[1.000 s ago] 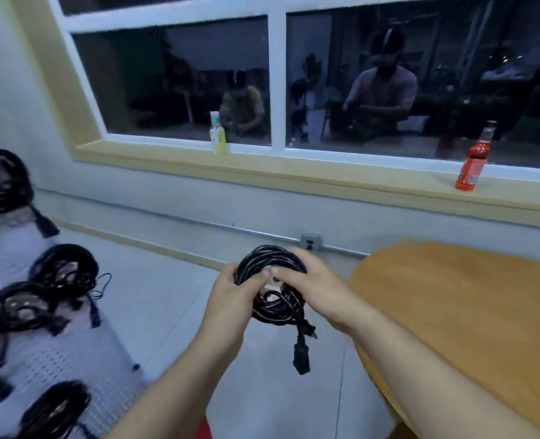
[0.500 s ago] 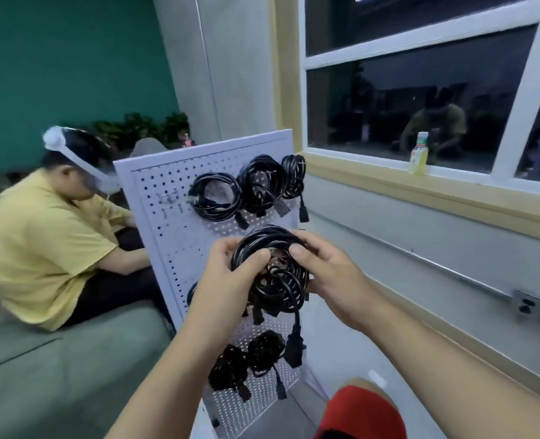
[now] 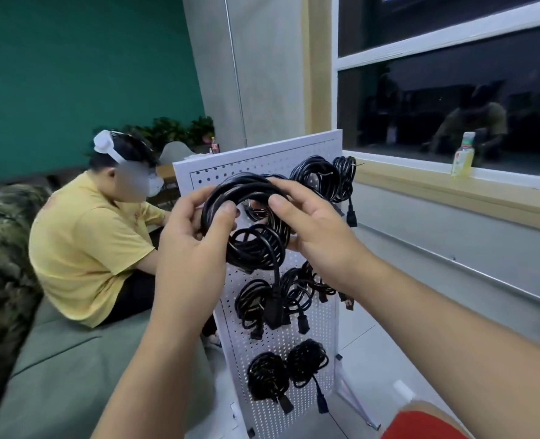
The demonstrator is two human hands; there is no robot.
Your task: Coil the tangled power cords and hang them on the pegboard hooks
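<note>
Gripping coiled cord (image 3: 256, 251), perhaps touching pegboard (image 3: 325, 331)

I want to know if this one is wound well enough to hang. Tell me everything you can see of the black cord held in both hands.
The black cord looks rubber-sheathed and glossy, wound into several loops: a wide upper ring and a tighter bundle below. One tail hangs straight down and ends in a black plug. The left hand and right hand pinch the upper ring at either side, holding it upright before the white pegboard. Whether it touches the board cannot be told.
</note>
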